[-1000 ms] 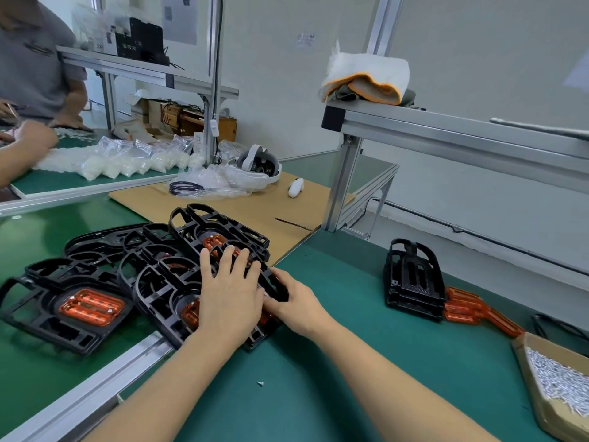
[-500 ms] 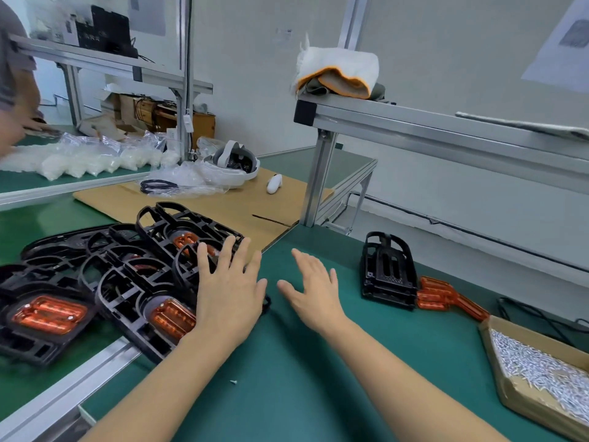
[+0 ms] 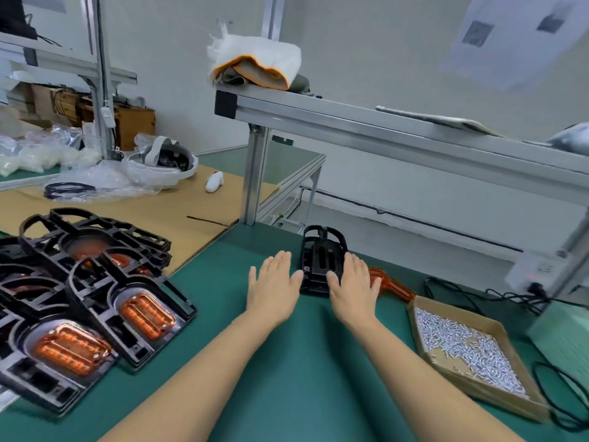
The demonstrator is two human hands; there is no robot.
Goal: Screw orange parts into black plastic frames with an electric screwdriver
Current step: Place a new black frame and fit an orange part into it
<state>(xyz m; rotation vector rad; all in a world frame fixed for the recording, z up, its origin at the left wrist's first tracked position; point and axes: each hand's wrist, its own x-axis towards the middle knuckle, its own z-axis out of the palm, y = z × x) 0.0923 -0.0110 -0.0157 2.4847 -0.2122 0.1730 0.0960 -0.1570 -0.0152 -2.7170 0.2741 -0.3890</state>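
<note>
Two bare hands, one left [image 3: 274,283] and one right [image 3: 353,283]. Two piles of black frames: a big heap [image 3: 92,301] at left, frame count unclear, showing at least four orange parts [image 3: 147,314], and a small stack [image 3: 322,260] ahead. One cardboard tray [image 3: 497,390] of countless screws [image 3: 462,346]. One white headset [image 3: 165,161].

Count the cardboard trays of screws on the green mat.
1. The cardboard tray of screws sits at the right, beside the right hand, near the loose orange parts. Others may lie out of view.
</note>
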